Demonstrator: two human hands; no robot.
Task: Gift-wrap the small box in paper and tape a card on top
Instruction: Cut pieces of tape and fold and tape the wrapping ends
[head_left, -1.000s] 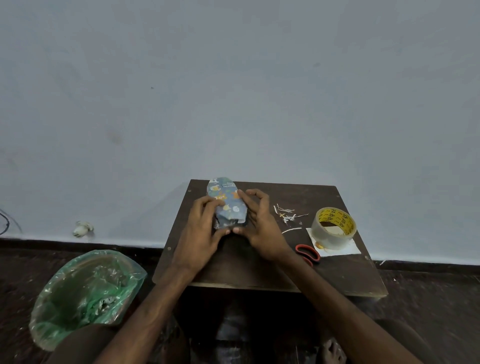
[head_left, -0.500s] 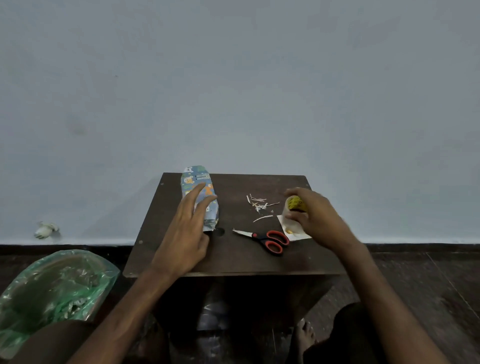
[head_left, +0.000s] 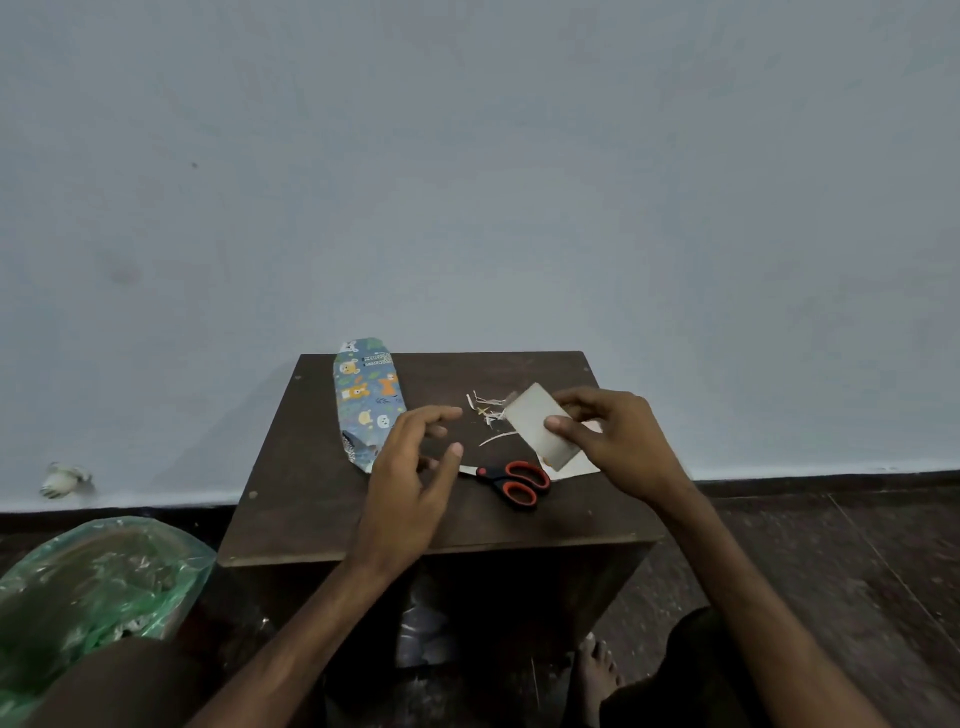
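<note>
The small box (head_left: 366, 402), wrapped in blue cartoon-print paper, lies lengthwise at the back left of the dark wooden table (head_left: 322, 514). My left hand (head_left: 410, 467) hovers just right of its near end with loosely spread fingers, holding nothing. My right hand (head_left: 613, 441) grips the roll of clear tape (head_left: 537, 428), lifted off the table and seen side-on as a pale beige block. Under it a white card (head_left: 574, 469) lies flat on the table, partly hidden by that hand.
Red-handled scissors (head_left: 511, 482) lie between my hands, blades pointing left. Thin paper scraps (head_left: 485, 408) are scattered behind them. A bin lined with a green bag (head_left: 93, 582) stands on the floor at the left. A grey wall rises right behind the table.
Both hands left the wrapped box. My right hand reached to the right, took the tape roll off the card and raised it. My left hand lifted off the box.
</note>
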